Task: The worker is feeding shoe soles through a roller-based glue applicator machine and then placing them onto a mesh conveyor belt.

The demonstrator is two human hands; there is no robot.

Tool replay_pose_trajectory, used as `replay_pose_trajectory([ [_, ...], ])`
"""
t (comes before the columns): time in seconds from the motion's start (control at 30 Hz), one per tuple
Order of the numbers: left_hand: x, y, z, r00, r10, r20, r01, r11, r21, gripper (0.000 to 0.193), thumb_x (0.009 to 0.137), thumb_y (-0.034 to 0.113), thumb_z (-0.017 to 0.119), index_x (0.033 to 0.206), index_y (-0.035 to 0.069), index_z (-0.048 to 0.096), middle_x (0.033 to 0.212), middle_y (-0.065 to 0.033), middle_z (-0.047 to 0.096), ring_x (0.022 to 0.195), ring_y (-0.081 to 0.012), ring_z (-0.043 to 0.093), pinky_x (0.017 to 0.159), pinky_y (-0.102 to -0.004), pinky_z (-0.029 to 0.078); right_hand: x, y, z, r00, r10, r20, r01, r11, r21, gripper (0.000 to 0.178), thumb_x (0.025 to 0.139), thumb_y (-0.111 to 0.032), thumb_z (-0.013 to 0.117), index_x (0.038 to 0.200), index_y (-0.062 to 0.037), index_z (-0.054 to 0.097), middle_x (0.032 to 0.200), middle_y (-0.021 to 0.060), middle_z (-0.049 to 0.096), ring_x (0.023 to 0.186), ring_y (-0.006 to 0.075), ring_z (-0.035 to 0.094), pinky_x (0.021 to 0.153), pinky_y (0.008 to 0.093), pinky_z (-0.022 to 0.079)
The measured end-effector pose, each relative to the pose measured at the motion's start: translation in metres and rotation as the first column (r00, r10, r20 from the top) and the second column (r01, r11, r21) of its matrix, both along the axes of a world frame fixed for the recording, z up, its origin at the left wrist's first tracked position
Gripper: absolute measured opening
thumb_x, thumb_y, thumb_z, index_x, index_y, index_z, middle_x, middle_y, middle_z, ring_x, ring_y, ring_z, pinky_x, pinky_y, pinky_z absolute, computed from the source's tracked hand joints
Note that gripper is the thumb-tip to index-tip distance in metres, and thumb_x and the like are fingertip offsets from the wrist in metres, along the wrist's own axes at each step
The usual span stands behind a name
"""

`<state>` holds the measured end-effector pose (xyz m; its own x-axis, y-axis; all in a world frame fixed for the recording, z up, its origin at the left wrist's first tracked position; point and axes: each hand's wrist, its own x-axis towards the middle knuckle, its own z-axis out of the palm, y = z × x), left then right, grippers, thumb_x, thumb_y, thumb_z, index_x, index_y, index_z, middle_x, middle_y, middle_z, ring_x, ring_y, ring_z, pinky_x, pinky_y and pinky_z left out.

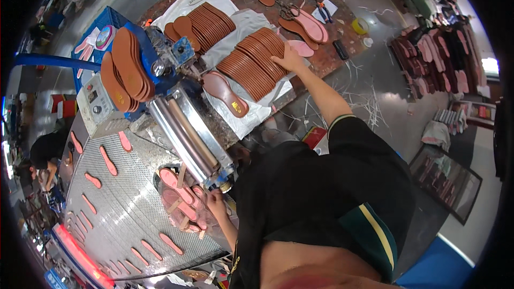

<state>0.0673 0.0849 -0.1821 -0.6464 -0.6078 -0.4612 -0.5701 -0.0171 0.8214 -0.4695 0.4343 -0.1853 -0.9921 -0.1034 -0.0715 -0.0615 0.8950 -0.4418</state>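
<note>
My right hand [290, 59] grips the right end of a row of brown insoles [254, 61] standing on edge, its thumb and fingers spread around them. A single dark brown insole [226, 94] with a gold mark lies flat beside that row. My left hand [217, 204], fingers curled, is low down by the end of the roller machine [184, 134]. Close by it lies a cluster of pink insoles [179, 188] with straps on a round, clear-looking plate. Whatever the left fingers hold is too small to make out.
Another row of brown insoles [210, 25] stands farther back. More brown insoles [131, 64] are stacked above the control box [96, 101]. Pink insoles are spread over the mesh conveyor [128, 182]. Scissors [289, 12], pliers [323, 12] and yellow tape [360, 25] lie on the worktable. A person [48, 155] is at far left.
</note>
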Motion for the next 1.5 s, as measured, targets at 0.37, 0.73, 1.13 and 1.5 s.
replay_pose_trajectory([
  [0.37, -0.066, 0.134, 0.075, 0.985, -0.147, 0.09, 0.132, 0.98, 0.15, 0.011, 0.091, 0.003, 0.05, 0.098, 0.0, 0.059, 0.081, -0.0017, 0.058, 0.074, -0.0097, 0.053, 0.069, -0.0219, 0.042, -0.011, 0.017, -0.002, 0.997, -0.068, -0.022, 0.067, 0.996, -0.051, 0.084, 0.078, -0.056, 0.058, 0.131, 0.0045, 0.033, 0.115, 0.0281, 0.052, 0.105, 0.0423, 0.053, 0.086, 0.0511, 0.044],
  [0.73, -0.2, 0.173, 0.175, 0.889, -0.451, -0.082, 0.44, 0.89, -0.122, 0.016, 0.088, 0.006, 0.055, 0.102, -0.001, 0.059, 0.09, -0.0135, 0.062, 0.081, -0.0206, 0.061, 0.075, -0.029, 0.047, -0.035, 0.027, 0.025, 0.994, -0.093, 0.049, 0.098, 0.989, -0.11, 0.094, 0.068, -0.047, 0.072, 0.134, 0.0047, 0.03, 0.115, 0.0276, 0.053, 0.107, 0.0406, 0.053, 0.087, 0.0473, 0.045],
  [1.13, -0.334, 0.151, 0.288, 0.536, -0.626, -0.567, 0.203, 0.747, -0.633, 0.061, 0.076, 0.044, 0.066, 0.116, -0.002, 0.056, 0.118, -0.0179, 0.057, 0.112, -0.0336, 0.052, 0.097, -0.0386, 0.038, 0.122, 0.015, 0.146, 0.351, 0.927, 0.131, 0.448, -0.043, -0.893, 0.085, 0.068, -0.041, 0.065, 0.135, 0.003, 0.035, 0.13, 0.0144, 0.048, 0.117, 0.0236, 0.051, 0.099, 0.0371, 0.04],
  [1.5, -0.3, 0.149, 0.271, 0.719, -0.609, -0.335, 0.407, 0.759, -0.508, 0.04, 0.077, 0.036, 0.067, 0.099, 0.003, 0.063, 0.086, -0.0173, 0.065, 0.08, -0.0351, 0.063, 0.07, -0.0367, 0.049, 0.175, 0.002, 0.136, 0.164, 0.947, 0.276, 0.323, 0.213, -0.922, 0.084, 0.072, -0.045, 0.056, 0.137, 0.0032, 0.032, 0.131, 0.0137, 0.045, 0.119, 0.0223, 0.045, 0.103, 0.0339, 0.031],
])
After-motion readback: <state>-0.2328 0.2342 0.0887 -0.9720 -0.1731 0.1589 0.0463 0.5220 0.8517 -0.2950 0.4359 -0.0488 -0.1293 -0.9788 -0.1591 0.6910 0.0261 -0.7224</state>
